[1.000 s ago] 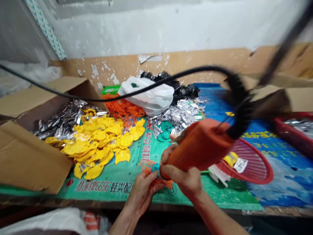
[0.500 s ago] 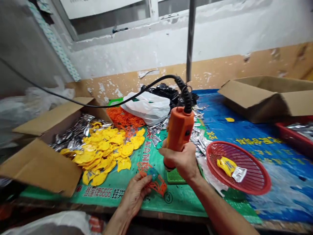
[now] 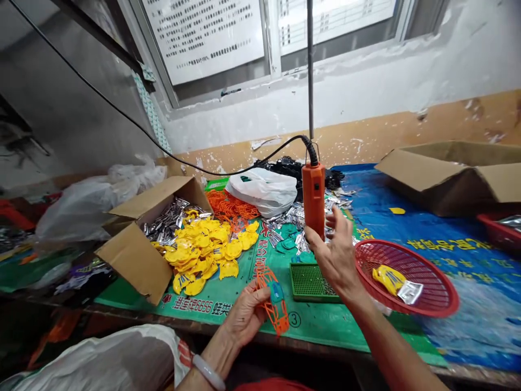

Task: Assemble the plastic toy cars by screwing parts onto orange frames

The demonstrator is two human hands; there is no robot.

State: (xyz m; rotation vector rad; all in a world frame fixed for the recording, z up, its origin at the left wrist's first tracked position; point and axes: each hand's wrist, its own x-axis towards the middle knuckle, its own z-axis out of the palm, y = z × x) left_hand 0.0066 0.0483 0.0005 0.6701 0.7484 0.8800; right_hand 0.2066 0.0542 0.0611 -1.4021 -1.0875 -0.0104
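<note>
Your left hand (image 3: 246, 312) pinches the orange-and-teal piece (image 3: 277, 293); your right hand (image 3: 337, 258), fingers parted, is at the upright orange power tool (image 3: 313, 198), contact unclear; a red basket (image 3: 435, 290) lies right.

Green printed sheet (image 3: 311, 328): circled "3" (image 3: 294, 320), just right of the left hand's fingers (image 3: 262, 295); "6656" (image 3: 200, 305) and "蛙类配" left of them; vertical "配合饲料" beyond them.
Blue printed sheet (image 3: 484, 309): yellow "配合饲料" (image 3: 450, 245), right of the right hand's fingers (image 3: 341, 220).
Window notice (image 3: 211, 32), Chinese text: bottom line includes "4个100%", far beyond both hands' fingers; remaining lines too small to read.
Second window notice (image 3: 334, 21), right of the first: text illegible.
</note>
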